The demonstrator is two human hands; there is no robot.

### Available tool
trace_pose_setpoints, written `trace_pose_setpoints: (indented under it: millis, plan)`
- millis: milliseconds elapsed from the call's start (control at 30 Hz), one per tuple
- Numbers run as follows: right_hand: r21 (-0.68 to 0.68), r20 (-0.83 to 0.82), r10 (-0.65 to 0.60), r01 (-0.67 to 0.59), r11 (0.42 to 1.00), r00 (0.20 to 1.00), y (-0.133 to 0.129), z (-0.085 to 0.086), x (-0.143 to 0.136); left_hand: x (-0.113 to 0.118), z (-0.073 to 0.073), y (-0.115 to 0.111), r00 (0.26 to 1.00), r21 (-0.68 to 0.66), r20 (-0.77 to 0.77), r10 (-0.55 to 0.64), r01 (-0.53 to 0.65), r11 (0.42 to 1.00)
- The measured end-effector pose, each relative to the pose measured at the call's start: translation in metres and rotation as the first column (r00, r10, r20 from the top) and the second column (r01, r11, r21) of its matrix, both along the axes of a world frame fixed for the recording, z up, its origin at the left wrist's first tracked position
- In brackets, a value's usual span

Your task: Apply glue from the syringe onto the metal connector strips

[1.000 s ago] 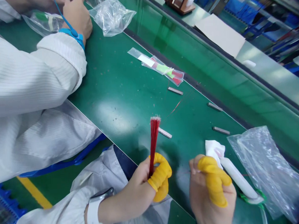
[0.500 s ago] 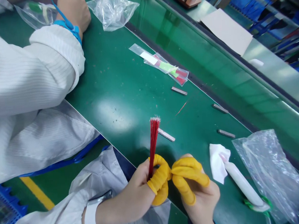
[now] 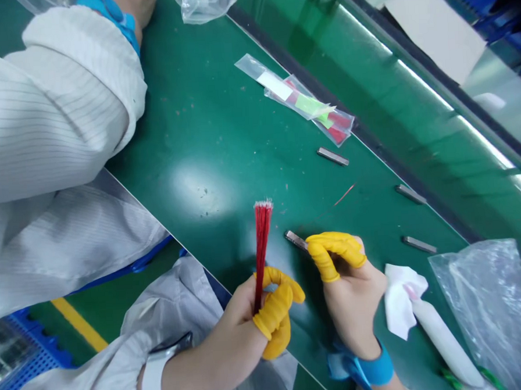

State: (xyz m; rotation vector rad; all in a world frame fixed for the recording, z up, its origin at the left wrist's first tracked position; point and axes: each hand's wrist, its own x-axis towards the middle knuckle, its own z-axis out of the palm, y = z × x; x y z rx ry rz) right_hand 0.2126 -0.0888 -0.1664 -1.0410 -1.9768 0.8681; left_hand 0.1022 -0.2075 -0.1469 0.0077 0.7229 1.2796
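One bundle of red wires (image 3: 262, 247), grasped in the left hand (image 3: 250, 329). The wires rise out of the curled fingers, nearly upright, top leaning slightly right; pale tips fanned a little. Upper length sits clear above the grip; lower end hidden inside the fist

Right hand (image 3: 349, 272) beside it, hands apart. Its covered fingertips are at the lower right end of a small metal bar (image 3: 296, 239), the rest of the bar sticking out to the upper left, toward the wires but not touching them. Pinched or only touched: cannot tell, nor whether the bar is off the green table (image 3: 186, 117). Yellow finger covers (image 3: 273, 313) on both hands

Three more bars lie apart: the upper bar (image 3: 333, 156) below the flat plastic packets (image 3: 303, 102), the middle bar (image 3: 411, 194) by the table edge, the lower bar (image 3: 419, 245) near the clear bag (image 3: 493, 305). A loose red strand (image 3: 344, 194) between upper bar and right hand. White cloth (image 3: 403, 298) right of that hand, against a white tube (image 3: 445, 339)

Upper left, a co-worker's sleeve (image 3: 76, 94) with a blue wristband (image 3: 115, 19) at the cuff
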Motion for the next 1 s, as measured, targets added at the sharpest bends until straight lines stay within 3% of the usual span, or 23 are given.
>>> trace_pose_setpoints:
  millis: [500,833,933,1000]
  plan:
    - [0.007,0.064,0.045,-0.045,0.999,0.997,-0.0025,-0.0011,0.0012,-0.0019,0.0052,0.0027,0.995,0.012,0.088,0.037,-0.038,0.999]
    - [0.107,0.156,0.074,-0.091,0.990,0.985,-0.0019,0.0024,-0.0035,-0.0015,0.0031,0.0024,0.997,0.023,0.073,0.038,-0.040,0.999]
    - [0.030,0.113,0.032,-0.036,0.999,0.993,-0.0027,-0.0009,-0.0015,-0.0004,0.0021,0.0014,0.996,0.042,0.076,0.042,-0.045,0.998]
    - [-0.079,0.024,-0.061,0.063,0.995,0.998,-0.0057,-0.0021,0.0035,-0.0007,0.0011,0.0009,0.996,0.059,0.076,0.040,-0.045,0.997]
